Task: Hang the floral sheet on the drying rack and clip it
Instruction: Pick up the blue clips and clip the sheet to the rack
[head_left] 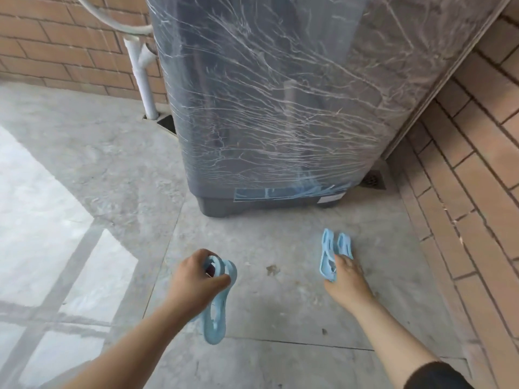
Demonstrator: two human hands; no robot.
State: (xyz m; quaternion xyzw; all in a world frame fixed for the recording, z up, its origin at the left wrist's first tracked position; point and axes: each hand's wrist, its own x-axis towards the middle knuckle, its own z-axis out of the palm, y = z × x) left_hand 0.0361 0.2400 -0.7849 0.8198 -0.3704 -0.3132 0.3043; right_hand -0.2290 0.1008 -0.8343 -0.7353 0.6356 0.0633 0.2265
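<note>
A black sleeve [438, 374] covers the right forearm at the bottom edge; the left forearm is bare. The left grip [196, 276] is clenched on a pale blue clip [214, 313], thumb and fingers pinching it near its upper end, so that the long looped body hangs down toward the viewer above the floor [280, 310]. The right grip [348, 282] grasps a second blue clip [328, 256], fingers curled over its near end while its two prongs point away, side by side. Whether this clip touches the floor cannot be told. The two clips are well apart, one in each hand, and a small brown stain [272, 269] marks the grey concrete between them. Sunlit patches crossed by shadow bars lie on the floor to the left. Beyond the hands stands a dark washing machine [280, 108] wrapped in wrinkled clear plastic. A floor drain [373, 179] sits just beside its right base, near the brick wall [477, 164]. A white pipe [144, 80] runs down to the floor at the machine's left, against another brick wall behind.
</note>
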